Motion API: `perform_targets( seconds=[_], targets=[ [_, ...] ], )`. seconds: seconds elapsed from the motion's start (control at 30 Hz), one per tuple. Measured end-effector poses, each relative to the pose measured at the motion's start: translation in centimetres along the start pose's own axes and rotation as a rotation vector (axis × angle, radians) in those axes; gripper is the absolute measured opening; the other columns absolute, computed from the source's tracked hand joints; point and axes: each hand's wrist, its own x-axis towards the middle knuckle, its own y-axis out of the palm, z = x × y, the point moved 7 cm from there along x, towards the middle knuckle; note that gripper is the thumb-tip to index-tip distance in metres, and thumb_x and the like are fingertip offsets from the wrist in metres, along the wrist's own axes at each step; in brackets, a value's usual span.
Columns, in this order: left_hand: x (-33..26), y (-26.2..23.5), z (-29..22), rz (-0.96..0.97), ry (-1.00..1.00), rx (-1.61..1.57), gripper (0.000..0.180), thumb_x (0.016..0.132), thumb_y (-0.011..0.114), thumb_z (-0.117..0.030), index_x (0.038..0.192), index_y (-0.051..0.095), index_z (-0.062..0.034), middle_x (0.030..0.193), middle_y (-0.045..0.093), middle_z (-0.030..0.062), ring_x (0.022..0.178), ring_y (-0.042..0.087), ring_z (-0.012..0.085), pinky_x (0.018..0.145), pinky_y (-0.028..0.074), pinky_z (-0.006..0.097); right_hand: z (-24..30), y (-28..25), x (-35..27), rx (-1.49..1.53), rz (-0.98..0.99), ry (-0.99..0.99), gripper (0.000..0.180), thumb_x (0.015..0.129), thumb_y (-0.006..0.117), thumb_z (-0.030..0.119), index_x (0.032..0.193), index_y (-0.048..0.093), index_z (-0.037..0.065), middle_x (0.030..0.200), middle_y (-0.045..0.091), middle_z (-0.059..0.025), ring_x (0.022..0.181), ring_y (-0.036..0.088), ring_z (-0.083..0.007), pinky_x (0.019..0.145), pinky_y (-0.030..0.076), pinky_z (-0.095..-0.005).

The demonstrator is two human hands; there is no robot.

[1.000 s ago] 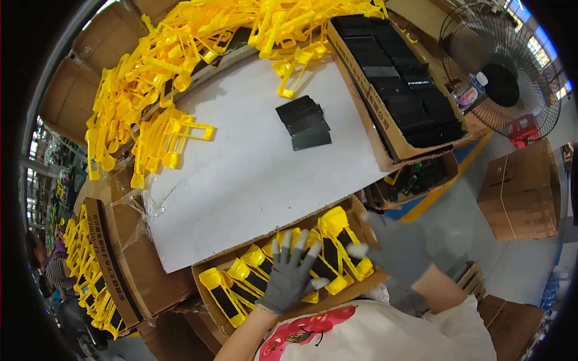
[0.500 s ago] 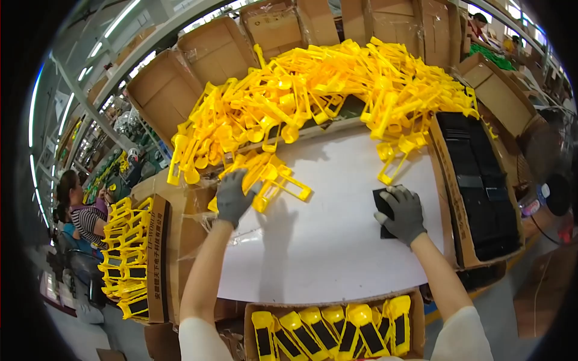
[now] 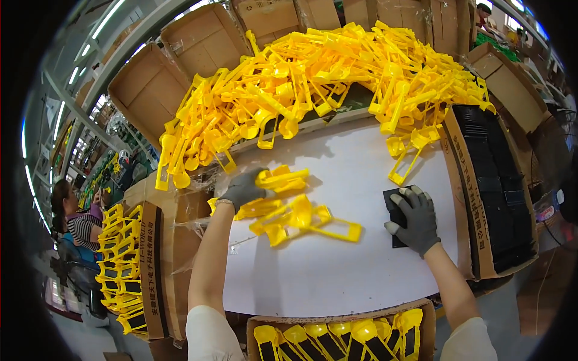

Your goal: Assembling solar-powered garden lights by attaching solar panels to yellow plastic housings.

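My left hand [image 3: 244, 188], in a grey glove, closes on yellow plastic frames [image 3: 283, 180] at the left of the white work surface; its fingertips are partly hidden behind them. More loose yellow frames [image 3: 304, 218] lie spread out just right of and below that hand. My right hand [image 3: 416, 219], also gloved, is over a flat black rectangular pad [image 3: 398, 240] on the right side of the surface. Its thumb and fingers reach the pad's left and far edges, and the palm hides the rest. One yellow frame [image 3: 407, 163] lies beyond this hand.
A large heap of yellow frames [image 3: 289, 90] curves along the far edge. A carton of black pads [image 3: 500, 192] stands at right. Cartons holding yellow frames with black inserts stand in front [image 3: 364, 332] and at left [image 3: 123, 265]. A person [image 3: 78, 216] sits farther left.
My left hand has moved toward the middle, and the small group of yellow frames has slid nearer and rightward across the surface. My right hand stays at the black pad. The view has shifted slightly.
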Motion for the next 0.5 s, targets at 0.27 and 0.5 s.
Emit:
perform_targets(
  seconds=[0.27,0.5],
  targets=[
    [-9.1,3.8,-10.0,0.100,0.301,0.020,0.076,0.063,0.079,-0.032,0.132,0.050,-0.0163,0.116,0.061,0.0154,0.106,0.058,0.0358,0.091,0.046,0.043,1.3,-0.4,-3.0,0.012,0.063,0.027,0.065,0.072,0.070,0.050,0.125,0.053,0.018,0.132,0.045,-0.0103,0.129,0.034,-0.0328,0.108,0.024,-0.0492],
    [-14.1,0.9,-13.9,-0.171,0.362,0.122,0.074,0.064,0.080,-0.021,0.131,0.050,-0.0114,0.130,0.053,0.0153,0.124,0.045,0.0382,0.102,0.040,0.044,0.6,-1.3,-3.3,0.061,0.008,0.036,0.061,0.073,0.068,0.051,0.123,0.057,0.017,0.131,0.047,-0.0089,0.128,0.035,-0.0316,0.107,0.023,-0.0494]
  ],
)
